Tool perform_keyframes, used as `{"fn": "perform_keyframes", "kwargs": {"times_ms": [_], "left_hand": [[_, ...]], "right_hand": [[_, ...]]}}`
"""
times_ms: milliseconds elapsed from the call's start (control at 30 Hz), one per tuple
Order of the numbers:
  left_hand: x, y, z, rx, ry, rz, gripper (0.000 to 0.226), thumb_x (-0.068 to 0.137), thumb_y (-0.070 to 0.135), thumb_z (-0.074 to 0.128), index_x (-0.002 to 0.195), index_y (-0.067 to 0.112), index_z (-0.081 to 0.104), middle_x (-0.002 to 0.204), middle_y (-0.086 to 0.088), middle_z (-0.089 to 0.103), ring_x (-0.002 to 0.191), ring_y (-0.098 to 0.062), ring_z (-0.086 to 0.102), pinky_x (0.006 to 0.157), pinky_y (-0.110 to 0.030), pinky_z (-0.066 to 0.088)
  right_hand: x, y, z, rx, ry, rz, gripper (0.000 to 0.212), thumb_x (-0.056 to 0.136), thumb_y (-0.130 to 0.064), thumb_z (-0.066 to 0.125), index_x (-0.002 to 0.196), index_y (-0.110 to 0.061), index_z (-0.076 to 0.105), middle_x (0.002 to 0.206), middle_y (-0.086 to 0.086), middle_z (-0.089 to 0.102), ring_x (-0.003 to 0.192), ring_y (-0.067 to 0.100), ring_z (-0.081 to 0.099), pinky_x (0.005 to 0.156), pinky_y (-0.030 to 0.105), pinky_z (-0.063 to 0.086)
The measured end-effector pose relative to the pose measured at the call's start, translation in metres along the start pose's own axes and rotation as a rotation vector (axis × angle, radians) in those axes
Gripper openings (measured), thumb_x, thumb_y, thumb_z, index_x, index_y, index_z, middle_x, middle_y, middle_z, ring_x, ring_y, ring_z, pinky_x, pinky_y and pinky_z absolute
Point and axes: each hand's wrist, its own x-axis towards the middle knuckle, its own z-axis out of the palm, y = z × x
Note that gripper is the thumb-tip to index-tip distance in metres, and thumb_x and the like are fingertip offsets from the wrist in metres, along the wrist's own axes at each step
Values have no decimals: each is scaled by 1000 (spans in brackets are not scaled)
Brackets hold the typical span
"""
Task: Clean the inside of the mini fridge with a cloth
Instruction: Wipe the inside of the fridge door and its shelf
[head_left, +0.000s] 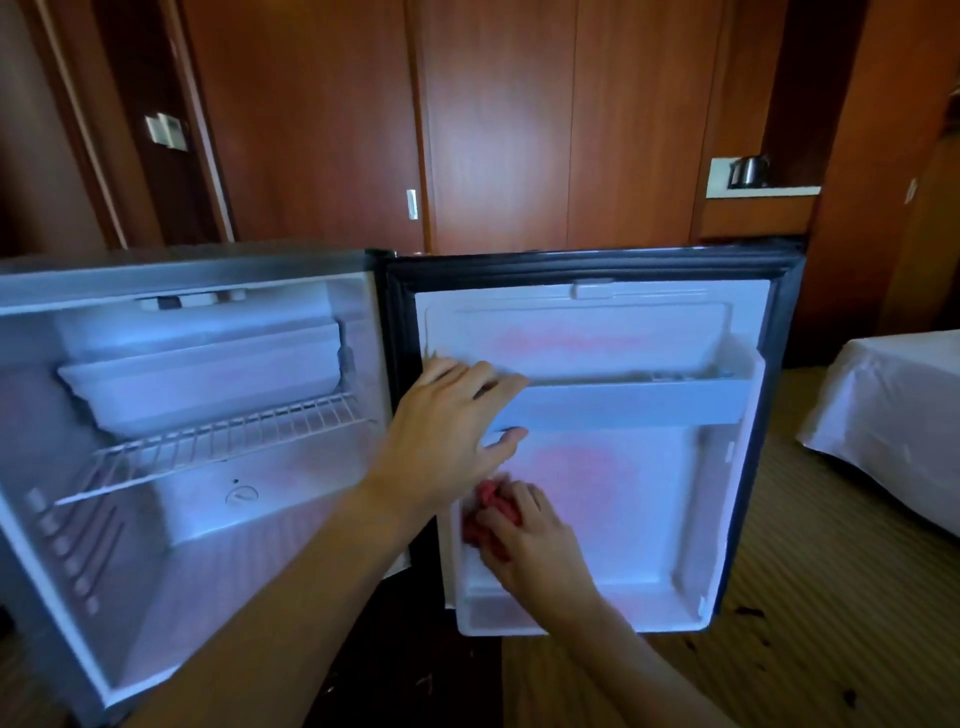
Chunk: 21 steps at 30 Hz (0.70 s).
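Cloth (491, 512), red and bunched into a crumpled wad, sits low on the inner panel of the open fridge door (613, 483), near the door's hinge-side edge and just above the bottom door bin (571, 608). The right hand (530, 540) covers most of it, fingers curled over the wad and pressing it against the white plastic, so only red folds show above and left of the knuckles. The picture is blurred here, and the fingertips cannot be made out. The left hand (452, 415) rests higher up, its fingers spread and fairly straight over the left end of the upper door shelf (639, 405), thumb tucked under the shelf's lower edge. A faint pink reflection tints the door liner behind both hands. To the left, the mini fridge (171, 415) stands open, white inside, with a wire rack (218, 441) below a small freezer box (208, 384). Behind are dark wooden wardrobe panels (498, 130), a kettle (748, 170) on a ledge, and a white-sheeted bed (893, 415) at right.
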Motion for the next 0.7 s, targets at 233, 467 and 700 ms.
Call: {"fn": "perform_keyframes", "kwargs": {"times_ms": [233, 467, 700], "left_hand": [[-7, 3, 7, 25, 89, -3, 43, 89, 36, 72, 125, 13, 69, 101, -5, 65, 94, -30, 62, 94, -41, 47], [-6, 2, 11, 61, 118, 22, 46, 88, 35, 73, 126, 10, 68, 103, -9, 66, 94, -33, 63, 93, -42, 48], [-7, -1, 14, 54, 127, 17, 45, 90, 36, 70, 127, 11, 68, 100, -10, 64, 92, -32, 61, 93, -42, 46]], "right_hand": [[-7, 66, -62, 71, 188, 253, 19, 86, -36, 71, 104, -36, 64, 115, -9, 51, 92, 12, 60, 72, 20, 49], [17, 20, -26, 73, 160, 115, 23, 87, -29, 66, 109, -25, 70, 115, 5, 56, 99, 27, 58, 69, 35, 56], [22, 43, -50, 94, 220, 143, 19, 88, -34, 62, 107, -33, 62, 119, -6, 50, 97, 18, 58, 69, 25, 49]]}}
